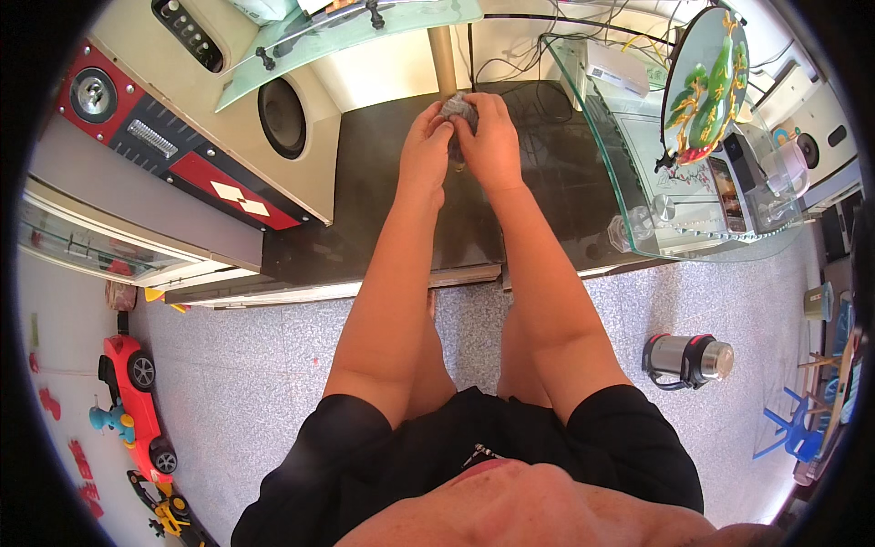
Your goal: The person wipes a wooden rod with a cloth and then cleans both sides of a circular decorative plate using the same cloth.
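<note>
Both of my hands meet over the far part of a dark glossy cabinet top (383,205). Between them is a bunched grey cloth (459,107). My left hand (424,150) grips it from the left, with the thumb and fingers curled in. My right hand (493,140) pinches it from the right, thumb towards me. Fingers cover part of the cloth. Just behind it, a gold-coloured post (441,61) rises from the cabinet top. Something dark shows below the cloth between my wrists; I cannot tell what it is.
A tall speaker (280,119) stands left, under a glass shelf (410,17). At right, a glass shelf (636,225) carries a round decorative plate (707,89) and a white box (617,68). Cables (526,65) tangle behind. A steel vacuum flask (687,361) and a red toy car (137,403) are on the floor.
</note>
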The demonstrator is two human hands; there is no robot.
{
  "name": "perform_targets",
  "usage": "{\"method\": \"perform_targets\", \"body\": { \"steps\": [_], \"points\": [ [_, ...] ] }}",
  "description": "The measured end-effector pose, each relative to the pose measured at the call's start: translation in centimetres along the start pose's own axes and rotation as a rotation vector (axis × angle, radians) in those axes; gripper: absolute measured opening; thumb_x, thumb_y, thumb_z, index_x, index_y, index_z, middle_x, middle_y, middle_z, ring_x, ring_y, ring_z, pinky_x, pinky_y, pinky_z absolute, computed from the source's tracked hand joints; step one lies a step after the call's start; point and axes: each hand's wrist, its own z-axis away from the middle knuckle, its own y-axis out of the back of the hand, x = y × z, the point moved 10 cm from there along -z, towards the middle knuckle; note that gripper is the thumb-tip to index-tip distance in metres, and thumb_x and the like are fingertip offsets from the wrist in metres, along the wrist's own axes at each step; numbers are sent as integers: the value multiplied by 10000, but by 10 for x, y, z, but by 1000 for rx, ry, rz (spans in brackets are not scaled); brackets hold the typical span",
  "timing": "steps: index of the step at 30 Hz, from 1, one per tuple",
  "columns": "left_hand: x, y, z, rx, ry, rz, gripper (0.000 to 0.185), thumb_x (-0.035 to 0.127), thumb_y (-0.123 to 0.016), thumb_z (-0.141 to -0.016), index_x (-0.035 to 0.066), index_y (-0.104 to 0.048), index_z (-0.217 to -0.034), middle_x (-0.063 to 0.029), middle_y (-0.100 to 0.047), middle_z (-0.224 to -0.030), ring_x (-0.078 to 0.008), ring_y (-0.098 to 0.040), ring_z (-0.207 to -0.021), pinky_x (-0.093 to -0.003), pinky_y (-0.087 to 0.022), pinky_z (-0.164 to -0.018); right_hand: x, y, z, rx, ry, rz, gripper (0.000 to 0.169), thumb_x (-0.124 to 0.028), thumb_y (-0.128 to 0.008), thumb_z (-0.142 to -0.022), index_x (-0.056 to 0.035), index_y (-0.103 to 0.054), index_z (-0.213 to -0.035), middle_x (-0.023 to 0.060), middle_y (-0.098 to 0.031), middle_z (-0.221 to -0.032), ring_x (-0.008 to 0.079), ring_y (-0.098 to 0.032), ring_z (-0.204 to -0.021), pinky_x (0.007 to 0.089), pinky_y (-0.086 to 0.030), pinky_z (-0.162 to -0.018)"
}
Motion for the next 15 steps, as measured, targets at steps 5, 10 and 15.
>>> {"method": "perform_targets", "body": {
  "steps": [5, 10, 15],
  "points": [
    [-5, 2, -3, 13, 2, -19, 517, 101, -554, -1006, 27, -463, -1509, -170, -527, -1472, -244, -488, -1382, -343, -366, -1146, 44, -28, 13, -208, -132, 154, 261, -143, -741, -861, -45, -589, -1050, 196, -642, -1046, 412, -668, -962, 497, -547, -817],
    [-2, 2, 1, 13, 19, -68, 527, 120, -545, -1010, 41, -451, -1523, -194, -495, -1515, -256, -479, -1395, -362, -353, -1160, 72, -49, 27, -381, -192, 281, 258, -177, -733, -858, -45, -572, -1011, 200, -645, -1046, 415, -669, -963, 499, -551, -819],
    [-3, 3, -1, 18, -1, -43, 530, 103, -548, -999, 22, -453, -1514, -190, -516, -1488, -249, -497, -1371, -351, -366, -1146, 46, -32, 16, -235, -110, 211, 247, -144, -733, -864, -50, -592, -1044, 187, -647, -1060, 410, -668, -959, 496, -549, -816]
  ]
}}
